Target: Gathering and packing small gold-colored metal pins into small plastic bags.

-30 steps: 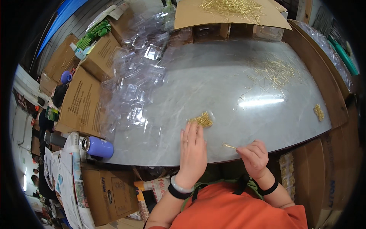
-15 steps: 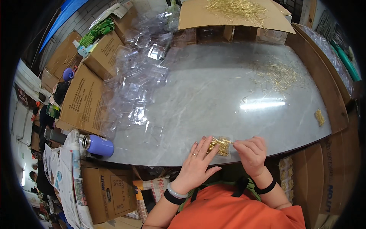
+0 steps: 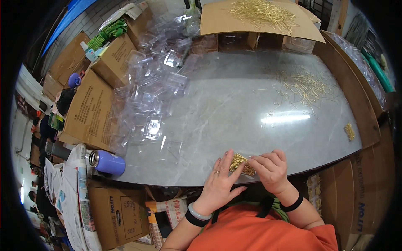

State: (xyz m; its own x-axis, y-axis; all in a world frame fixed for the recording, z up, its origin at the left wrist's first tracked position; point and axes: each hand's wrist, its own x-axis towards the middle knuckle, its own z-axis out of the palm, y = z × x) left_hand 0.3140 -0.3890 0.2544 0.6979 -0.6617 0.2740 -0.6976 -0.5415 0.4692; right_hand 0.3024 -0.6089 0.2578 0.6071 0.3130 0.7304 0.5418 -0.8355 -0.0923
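A small clear plastic box (image 3: 251, 173) packed with thin gold-coloured wire pieces (image 3: 238, 160) lies at the table's near edge. Along its left side rests my left hand (image 3: 217, 184), fingers stretched out and spread, touching the box and the wires. My right hand (image 3: 272, 171) is closed in a pinch at the box's right side. Its fingertips meet the gold wires; whatever sits between them is too small to make out. Both hands partly cover the box.
Clear plastic boxes (image 3: 146, 98) are heaped at the left, beside cardboard cartons (image 3: 86, 113). A purple flask (image 3: 109, 163) stands at the near left. Loose gold wires (image 3: 307, 87) lie at the right, with a small bundle (image 3: 349, 131). More cover a cardboard sheet (image 3: 217, 21) at the back.
My right hand has moved left, its fingertips now over the wires in the box. My left hand's thumb side has shifted slightly right, covering more of the box.
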